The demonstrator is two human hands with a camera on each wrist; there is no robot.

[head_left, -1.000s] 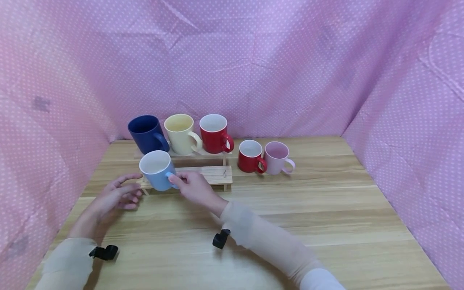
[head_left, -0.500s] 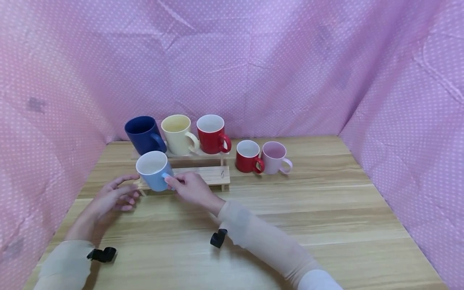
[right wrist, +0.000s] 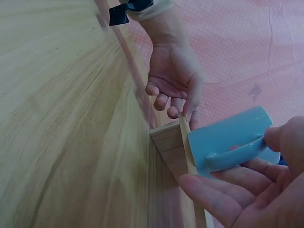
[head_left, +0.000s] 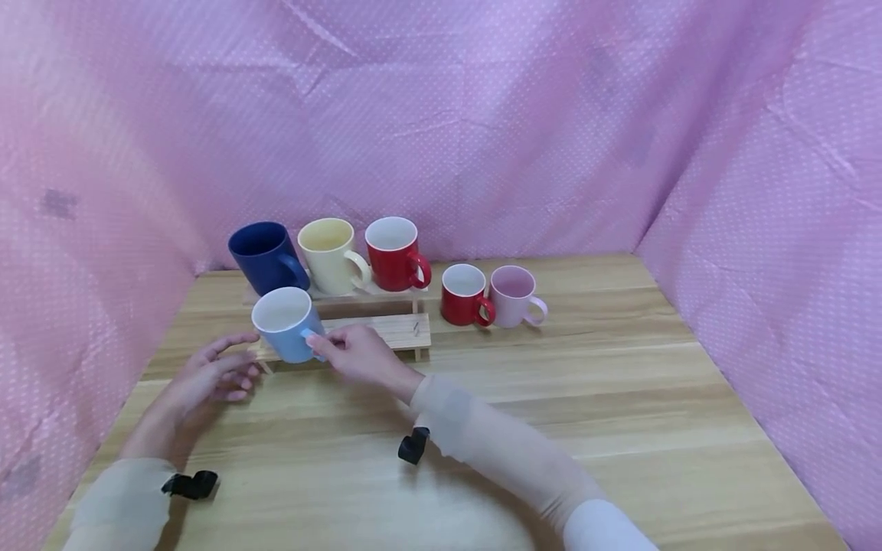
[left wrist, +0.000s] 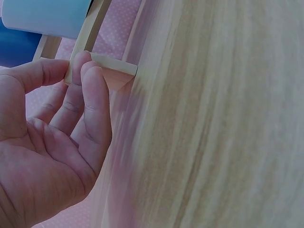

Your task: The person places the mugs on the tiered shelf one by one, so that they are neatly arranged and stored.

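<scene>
So I reckon I'm at the setting-down bit with the blue cup point(head_left: 282, 337): it's upright at the left end of the rack point(right wrist: 168, 147), over the low board point(head_left: 400, 334), in front of the navy cup point(head_left: 262, 264). Can't tell if the base is fully down or just above the wood. If it's not down, I'd say the next move calls for easing it flat, making sure all of the base sits on the board, then letting go of the handle point(right wrist: 237, 156) without dragging it.

My right grip point(head_left: 361, 356) is closed on that handle, thumb on top and the other fingers down by the cup's side. My left grip point(head_left: 213, 379) is narrow, thumb and fingers pinching the front left corner of the rack, probably to steady it, with the rest of the fingers loosely bent.

As for the rest, the top of the rack carries the navy cup on the left, the yellow cup point(head_left: 327, 264) in the middle and the red cup point(head_left: 389, 264) on the right. Right of the rack, a small red cup point(head_left: 456, 306) and a pink cup point(head_left: 508, 306) stand side by side on the bench point(head_left: 551, 413)
</scene>
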